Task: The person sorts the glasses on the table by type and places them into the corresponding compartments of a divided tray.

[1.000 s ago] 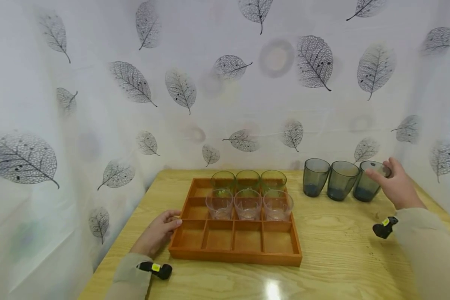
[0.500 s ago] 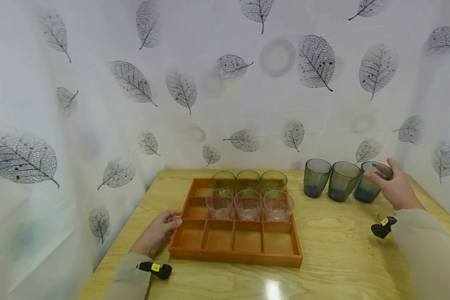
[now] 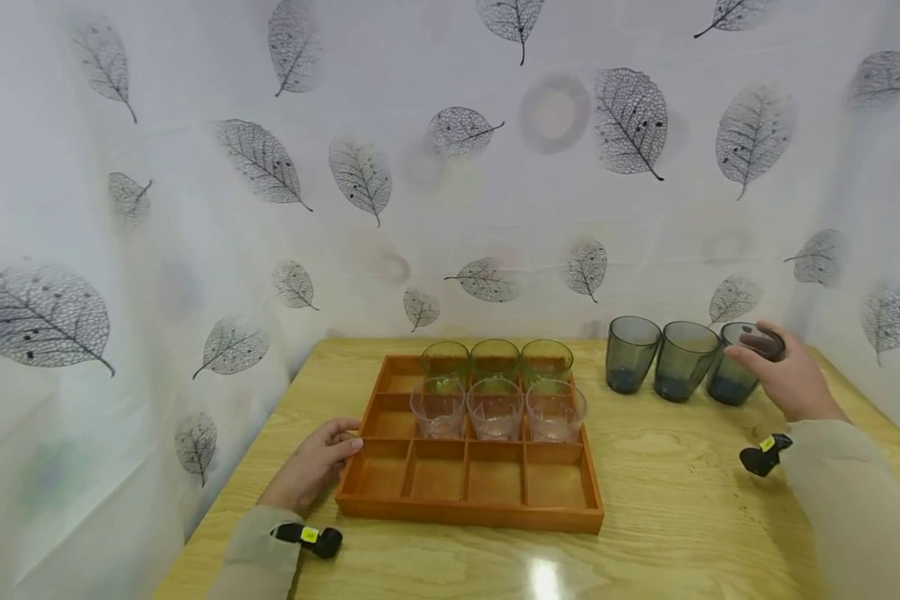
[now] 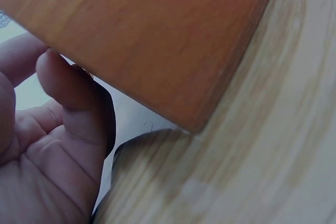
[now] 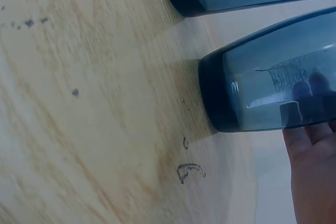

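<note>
My left hand (image 3: 311, 468) holds the left side of a wooden compartment tray (image 3: 471, 512), thumb at its edge. In the left wrist view the thumb (image 4: 68, 85) meets the edge of the tray's outer wall (image 4: 142, 40). My right hand (image 3: 798, 379) grips the rightmost of three grey-blue drinking glasses near its rim. That glass (image 3: 729, 377) stands upright. Through its wall in the right wrist view, fingertips (image 5: 302, 90) show on the far side of the glass (image 5: 257, 87). The middle glass (image 3: 686, 362) and left glass (image 3: 632, 357) stand close beside it.
Three green glasses (image 3: 495, 354) occupy the tray's back row and three clear glasses (image 3: 497, 408) its middle row, leaving the left column without glasses. The front compartments hold nothing. A leaf-patterned curtain (image 3: 420, 250) hangs behind the wooden table (image 3: 667, 517).
My right hand's fingers have lowered and curled round the far side of the rightmost glass. The left hand and the tray have stayed in place.
</note>
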Demonstrator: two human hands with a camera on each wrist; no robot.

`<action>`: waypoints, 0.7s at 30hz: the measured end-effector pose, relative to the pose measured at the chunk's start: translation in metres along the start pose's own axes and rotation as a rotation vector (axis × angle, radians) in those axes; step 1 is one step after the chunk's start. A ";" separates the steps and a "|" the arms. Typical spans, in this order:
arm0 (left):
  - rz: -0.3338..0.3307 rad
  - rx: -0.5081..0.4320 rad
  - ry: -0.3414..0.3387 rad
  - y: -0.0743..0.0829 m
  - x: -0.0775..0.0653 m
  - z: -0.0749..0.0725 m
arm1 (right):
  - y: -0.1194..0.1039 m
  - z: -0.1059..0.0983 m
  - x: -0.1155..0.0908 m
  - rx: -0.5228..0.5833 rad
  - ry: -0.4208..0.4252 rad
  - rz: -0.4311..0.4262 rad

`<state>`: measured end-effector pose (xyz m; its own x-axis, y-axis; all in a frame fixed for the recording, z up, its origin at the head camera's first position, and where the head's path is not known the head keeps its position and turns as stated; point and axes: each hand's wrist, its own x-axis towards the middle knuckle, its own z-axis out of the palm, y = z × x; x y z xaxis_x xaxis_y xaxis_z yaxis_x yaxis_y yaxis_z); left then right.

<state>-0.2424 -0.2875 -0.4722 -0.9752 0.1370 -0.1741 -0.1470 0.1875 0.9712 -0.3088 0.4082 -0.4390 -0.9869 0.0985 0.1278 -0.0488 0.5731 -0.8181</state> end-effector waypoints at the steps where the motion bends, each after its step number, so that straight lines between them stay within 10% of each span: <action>1: 0.000 0.002 0.000 0.000 0.000 0.000 | -0.001 0.000 -0.001 -0.004 0.002 0.005; 21: 0.010 0.033 0.010 -0.003 0.001 -0.002 | -0.011 -0.003 -0.028 -0.115 0.017 0.009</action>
<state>-0.2435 -0.2898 -0.4750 -0.9782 0.1289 -0.1628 -0.1321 0.2185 0.9669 -0.2806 0.4012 -0.4317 -0.9845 0.1170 0.1307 -0.0209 0.6614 -0.7498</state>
